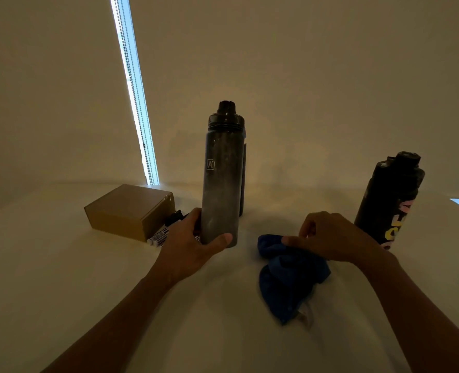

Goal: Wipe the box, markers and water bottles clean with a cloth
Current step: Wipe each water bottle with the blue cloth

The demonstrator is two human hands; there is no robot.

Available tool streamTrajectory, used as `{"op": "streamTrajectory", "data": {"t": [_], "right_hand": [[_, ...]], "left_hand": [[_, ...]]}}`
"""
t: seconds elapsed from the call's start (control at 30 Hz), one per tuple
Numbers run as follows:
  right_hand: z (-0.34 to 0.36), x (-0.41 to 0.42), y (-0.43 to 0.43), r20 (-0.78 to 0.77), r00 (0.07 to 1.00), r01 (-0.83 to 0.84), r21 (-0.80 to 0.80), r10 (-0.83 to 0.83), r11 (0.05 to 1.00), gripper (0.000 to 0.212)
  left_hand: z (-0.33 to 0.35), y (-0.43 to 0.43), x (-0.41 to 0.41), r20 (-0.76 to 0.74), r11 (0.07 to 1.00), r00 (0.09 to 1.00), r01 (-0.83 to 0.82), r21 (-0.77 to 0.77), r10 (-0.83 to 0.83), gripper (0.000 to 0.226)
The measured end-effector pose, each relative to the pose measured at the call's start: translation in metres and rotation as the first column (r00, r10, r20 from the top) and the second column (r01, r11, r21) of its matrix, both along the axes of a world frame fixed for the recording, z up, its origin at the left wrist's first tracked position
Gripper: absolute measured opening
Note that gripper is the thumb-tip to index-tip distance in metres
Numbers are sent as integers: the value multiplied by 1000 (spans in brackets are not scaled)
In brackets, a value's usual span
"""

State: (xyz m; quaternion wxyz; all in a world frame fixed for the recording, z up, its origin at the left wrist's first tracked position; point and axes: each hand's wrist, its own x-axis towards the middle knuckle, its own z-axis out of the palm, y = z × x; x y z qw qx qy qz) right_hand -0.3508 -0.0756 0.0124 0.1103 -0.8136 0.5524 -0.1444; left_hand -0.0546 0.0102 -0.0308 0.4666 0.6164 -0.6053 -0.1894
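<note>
a tall grey water bottle (221, 179) stands upright on the white table (61, 265), cap on top. the left hand (193, 243) grips its base. to its right, the right hand (336, 238) pinches a crumpled blue cloth (287, 281). a capped black bottle (389, 200) stands just beyond. a closed cardboard box (130, 211) sits far left, with markers (159, 236) beside it.

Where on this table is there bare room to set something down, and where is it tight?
Bare table lies in front of the cardboard box, left of the left hand; also between the grey bottle and black bottle, behind the right hand holding the blue cloth. Crowded: markers lie between box and grey bottle.
</note>
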Motion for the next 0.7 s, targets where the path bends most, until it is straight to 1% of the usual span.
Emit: {"op": "streamTrajectory", "data": {"t": [0.03,0.07,0.1,0.13,0.17,0.2,0.23,0.27,0.3,0.33,0.37,0.4,0.43,0.47,0.5,0.53,0.57,0.6,0.63,0.67,0.7], "right_hand": [[-3,1,0,-29,999,-33,32,34,999,45],[-3,5,2,2,997,-80,31,80,996,42],[-3,11,4,88,987,-133,-4,133,991,41],[1,19,8,223,957,-181,-49,187,982,40],[5,25,10,397,892,-204,-72,216,976,39],[11,31,11,557,805,-204,-66,206,977,39],[12,35,11,650,739,-186,-54,176,981,40],[11,39,11,663,734,-154,-48,147,987,41],[7,42,12,599,792,-112,-47,118,993,42],[3,44,15,499,863,-69,-32,76,997,43],[0,46,17,446,894,-51,1,45,999,42],[1,47,21,482,875,-69,53,35,996,42],[3,46,22,603,797,-123,116,29,986,43],[8,43,23,735,679,-192,171,5,966,44],[11,40,22,807,590,-241,201,-22,949,47],[13,36,21,806,592,-252,216,-26,943,51],[14,33,21,724,690,-223,242,-23,944,54],[13,31,22,564,826,-159,282,-30,946,56],[11,29,23,371,928,-99,317,-27,943,60],[7,26,22,210,977,-57,344,-17,937,63],[5,24,20,111,994,-31,359,-9,933,68]], "left_hand": [[0,0,-2,-5,1000,1000,-1,-2,1,66],[0,0,-3,-12,1000,1000,2,-1,-2,63],[-1,0,-4,-16,1000,1000,6,2,-6,62],[-2,1,-4,-16,1000,1000,6,4,-6,63],[-3,1,-5,-19,1000,1000,5,4,-5,64],[-4,1,-5,-29,1000,1000,5,-5,-5,65],[-6,1,-3,-43,1000,999,3,-19,-4,65],[-7,1,-1,-60,1000,998,-2,-27,1,65],[-6,1,0,-77,1000,997,-9,-28,7,63],[-4,2,1,-88,1000,996,-15,-24,13,60],[-3,3,2,-94,1000,995,-18,-18,16,58],[-1,4,2,-103,1000,995,-20,-12,18,58],[1,4,2,-111,1000,994,-21,-11,19,58],[2,5,3,-109,1000,994,-23,-13,22,58],[2,4,3,-106,999,994,-27,-18,25,58],[2,4,3,-110,999,994,-30,-23,27,57],[2,4,4,-115,999,993,-33,-25,30,57],[1,4,5,-112,999,993,-38,-22,35,57],[1,4,6,-106,999,993,-45,-18,43,56],[2,4,6,-96,998,994,-54,-15,52,55],[4,5,5,-82,998,995,-60,-18,58,53]]}}
